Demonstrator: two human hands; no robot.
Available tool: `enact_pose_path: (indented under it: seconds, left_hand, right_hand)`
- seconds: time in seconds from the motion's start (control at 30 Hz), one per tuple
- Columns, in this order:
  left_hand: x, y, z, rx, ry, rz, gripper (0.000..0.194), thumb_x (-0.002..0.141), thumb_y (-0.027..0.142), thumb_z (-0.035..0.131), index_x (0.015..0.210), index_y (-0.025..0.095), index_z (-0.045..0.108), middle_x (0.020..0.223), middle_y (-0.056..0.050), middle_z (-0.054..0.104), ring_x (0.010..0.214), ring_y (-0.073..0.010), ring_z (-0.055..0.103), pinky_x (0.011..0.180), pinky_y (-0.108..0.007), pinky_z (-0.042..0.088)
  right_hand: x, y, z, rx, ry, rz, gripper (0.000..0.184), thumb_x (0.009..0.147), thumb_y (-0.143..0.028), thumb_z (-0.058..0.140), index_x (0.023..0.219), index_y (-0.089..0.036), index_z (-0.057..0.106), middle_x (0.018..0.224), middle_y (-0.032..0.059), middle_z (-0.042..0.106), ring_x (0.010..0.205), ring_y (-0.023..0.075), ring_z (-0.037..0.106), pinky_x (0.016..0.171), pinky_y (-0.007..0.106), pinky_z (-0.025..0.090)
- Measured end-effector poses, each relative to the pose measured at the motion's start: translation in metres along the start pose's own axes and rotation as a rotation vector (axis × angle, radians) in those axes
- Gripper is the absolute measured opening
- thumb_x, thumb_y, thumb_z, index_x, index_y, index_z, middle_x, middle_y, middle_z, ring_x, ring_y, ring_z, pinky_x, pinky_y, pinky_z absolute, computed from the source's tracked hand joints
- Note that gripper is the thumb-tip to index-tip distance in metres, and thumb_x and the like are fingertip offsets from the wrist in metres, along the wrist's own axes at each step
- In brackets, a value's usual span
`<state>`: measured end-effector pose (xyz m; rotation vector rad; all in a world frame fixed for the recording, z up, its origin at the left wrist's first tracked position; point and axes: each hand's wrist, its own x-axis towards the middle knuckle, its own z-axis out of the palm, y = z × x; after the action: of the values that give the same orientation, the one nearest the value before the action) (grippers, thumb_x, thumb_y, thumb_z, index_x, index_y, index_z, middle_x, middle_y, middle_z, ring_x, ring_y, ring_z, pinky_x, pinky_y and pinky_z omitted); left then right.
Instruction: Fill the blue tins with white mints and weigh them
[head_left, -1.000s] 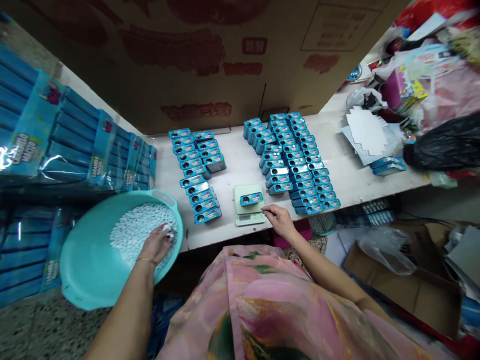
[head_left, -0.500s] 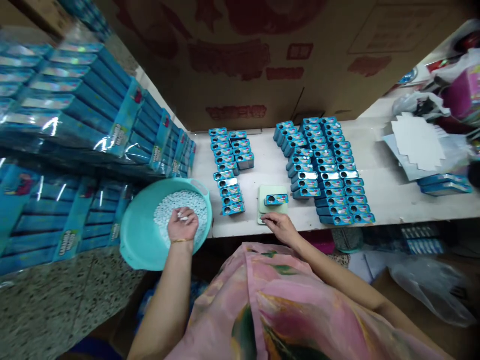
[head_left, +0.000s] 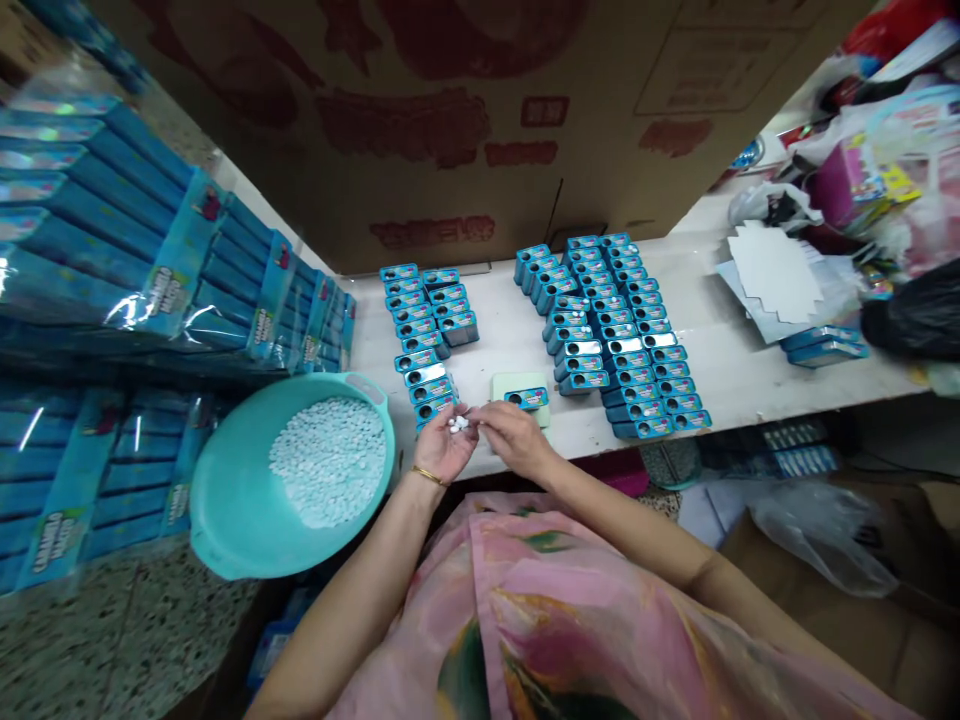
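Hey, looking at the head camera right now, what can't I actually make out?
All in the head view:
- Display of the scale: hidden behind the right hand.
- Number of white pieces in the left hand: too small, and fingers partly cover them.
- Whether the right fingertips pinch a piece: too small and blurred.
- Contents of the tin on the scale: dark, tiny opening.
- Far end of the black bag: cut off by the right edge.
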<state>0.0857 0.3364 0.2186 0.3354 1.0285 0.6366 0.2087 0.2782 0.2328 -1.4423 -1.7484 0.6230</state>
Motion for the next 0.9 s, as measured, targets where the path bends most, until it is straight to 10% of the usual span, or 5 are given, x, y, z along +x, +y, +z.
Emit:
enact_pose_path:
  seconds: [0.37,0.7,0.9]
  left_hand:
    - [0.029,-0.002,0.041,1.571,-0.132,0.658,0.015,0.069,0.013,0.047,0.075,0.018,0.06,0.075,-0.004,0.057,0.071,-0.0154,0.054,0.072,-0.03,0.04]
    - [0.044,-0.01,0.053,1.838,-0.148,0.65,0.023,0.07,0.013,0.049,0.089,0.016,0.062,0.087,-0.009,0.058,0.082,-0.0196,0.055,0.075,-0.031,0.041]
    - [0.043,-0.006,0.056,1.636,-0.127,0.61,0.017,0.065,0.012,0.054,0.078,0.017,0.064,0.08,-0.007,0.06,0.078,-0.0196,0.056,0.075,-0.033,0.042]
  right_hand:
    - [-0.087,0.047,-0.042,0.007,0.105,0.397,0.018,0.078,-0.017,0.047,0.086,-0.019,0.063,0.078,0.0038,0.063,0.074,0.0143,0.059,0.069,0.026,0.045]
    - [-0.098,0.055,-0.045,0.031,0.128,0.441,0.019,0.079,-0.017,0.046,0.087,-0.02,0.063,0.08,0.003,0.063,0.075,0.0132,0.059,0.07,0.025,0.045]
    - [-0.102,0.061,-0.046,0.033,0.124,0.451,0.019,0.079,-0.017,0.046,0.087,-0.021,0.063,0.08,0.0027,0.064,0.075,0.0132,0.059,0.069,0.025,0.045]
